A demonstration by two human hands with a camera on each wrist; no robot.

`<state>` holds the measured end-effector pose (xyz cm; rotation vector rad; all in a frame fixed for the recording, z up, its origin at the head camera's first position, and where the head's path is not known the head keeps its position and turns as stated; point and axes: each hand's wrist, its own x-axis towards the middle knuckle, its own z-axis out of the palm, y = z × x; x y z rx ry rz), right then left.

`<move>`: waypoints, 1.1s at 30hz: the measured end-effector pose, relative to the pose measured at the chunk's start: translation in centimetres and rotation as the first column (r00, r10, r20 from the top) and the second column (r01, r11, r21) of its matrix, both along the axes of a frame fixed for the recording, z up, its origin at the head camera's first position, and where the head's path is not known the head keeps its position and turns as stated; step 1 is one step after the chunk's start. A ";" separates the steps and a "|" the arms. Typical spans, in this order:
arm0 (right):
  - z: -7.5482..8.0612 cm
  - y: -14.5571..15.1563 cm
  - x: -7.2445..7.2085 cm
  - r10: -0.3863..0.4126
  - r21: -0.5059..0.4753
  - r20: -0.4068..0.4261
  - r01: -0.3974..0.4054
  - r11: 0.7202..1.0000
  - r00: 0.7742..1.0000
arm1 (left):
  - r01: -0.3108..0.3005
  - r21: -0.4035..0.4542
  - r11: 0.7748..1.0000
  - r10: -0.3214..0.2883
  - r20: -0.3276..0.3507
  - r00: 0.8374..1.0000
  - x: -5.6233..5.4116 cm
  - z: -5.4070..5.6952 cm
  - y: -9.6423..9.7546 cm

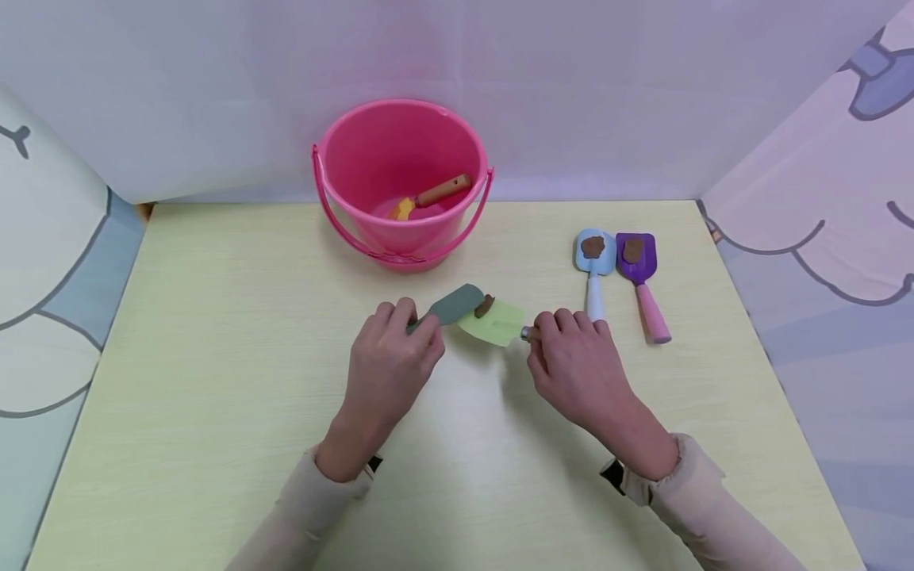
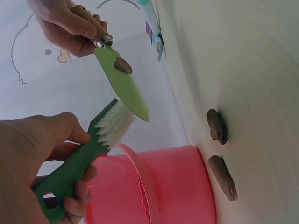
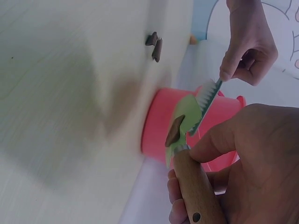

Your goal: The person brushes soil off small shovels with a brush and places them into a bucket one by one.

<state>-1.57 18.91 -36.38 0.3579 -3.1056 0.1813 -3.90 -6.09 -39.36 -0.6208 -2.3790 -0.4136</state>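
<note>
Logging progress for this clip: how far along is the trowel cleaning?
Done: one wooden-handled yellow trowel lies in the pink plastic bucket. In hand: left hand brushes with the green brush; right hand holds the light-green trowel, brown lump on. Left: blue trowel, purple trowel, both dirty.

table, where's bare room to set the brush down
The table is bare along its left side, from the bucket down past the left hand, and along the near edge between the two sleeves. It is crowded at right: the blue shovel and purple shovel lie just beyond the right hand.
</note>
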 end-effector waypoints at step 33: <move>0.2 -0.5 0.0 0.016 0.001 -0.024 -0.016 1.000 1.000 | 0.032 0.029 0.999 -0.032 0.019 0.999 0.4 1.0 0.8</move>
